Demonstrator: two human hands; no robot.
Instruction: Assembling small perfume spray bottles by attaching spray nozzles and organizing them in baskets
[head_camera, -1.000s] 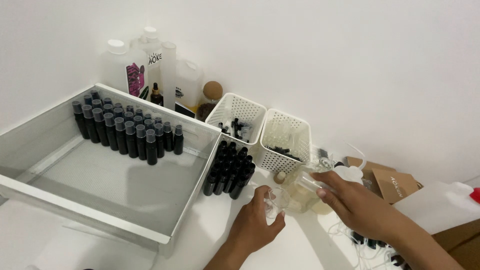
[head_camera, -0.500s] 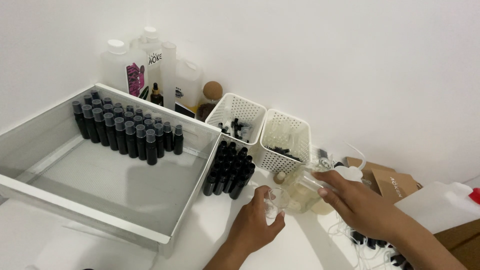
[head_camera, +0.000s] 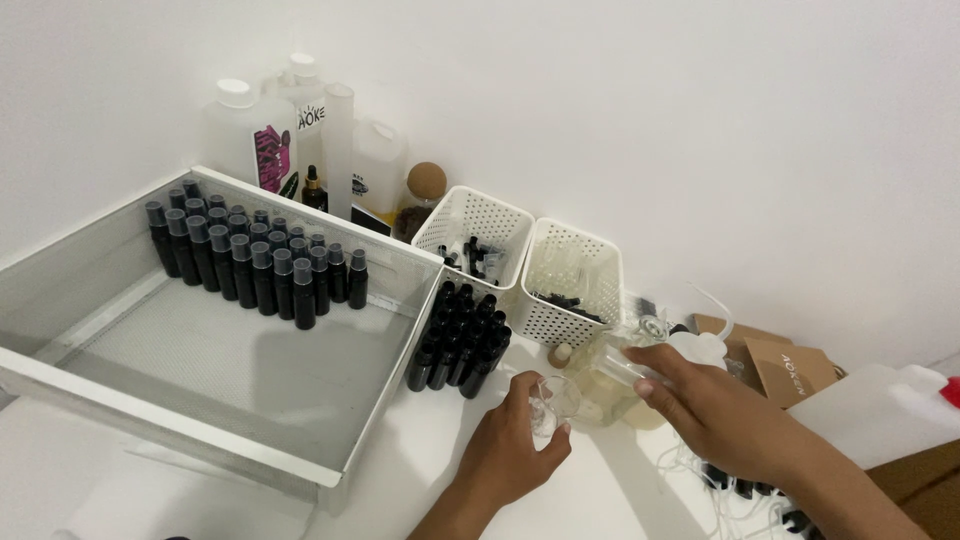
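Lower centre of the frame: the left hand (head_camera: 515, 445) rests on the white table top (head_camera: 420, 480). Its fingers are curled around a small clear glass vial (head_camera: 549, 404), which stands upright just above the knuckles.

Lower right: the right hand (head_camera: 715, 410) grips a clear glass flask holding pale yellow liquid (head_camera: 612, 378). The fingers are closed over the flask's upper side. The flask is tilted to the left, with its mouth close to the vial; whether the two touch cannot be determined.

Below the right forearm, a tangle of white cables and small black parts (head_camera: 745, 485) lies on the table.

Left half of the frame: a large shallow white mesh tray (head_camera: 200, 420) occupies the table. Rows of black capped spray bottles (head_camera: 255, 262) stand upright in its far portion.

Centre: a block of uncapped black bottles (head_camera: 460, 338) stands on the table just beside the tray's right wall, near the left hand.

Behind this block: two white perforated plastic baskets (head_camera: 530, 270) sit side by side, each holding small dark parts.

Right of the baskets: folded brown cardboard boxes (head_camera: 775, 360).

Upper left, against the white wall: tall translucent white plastic jugs (head_camera: 300, 135) and a cork-stoppered jar (head_camera: 420, 195).
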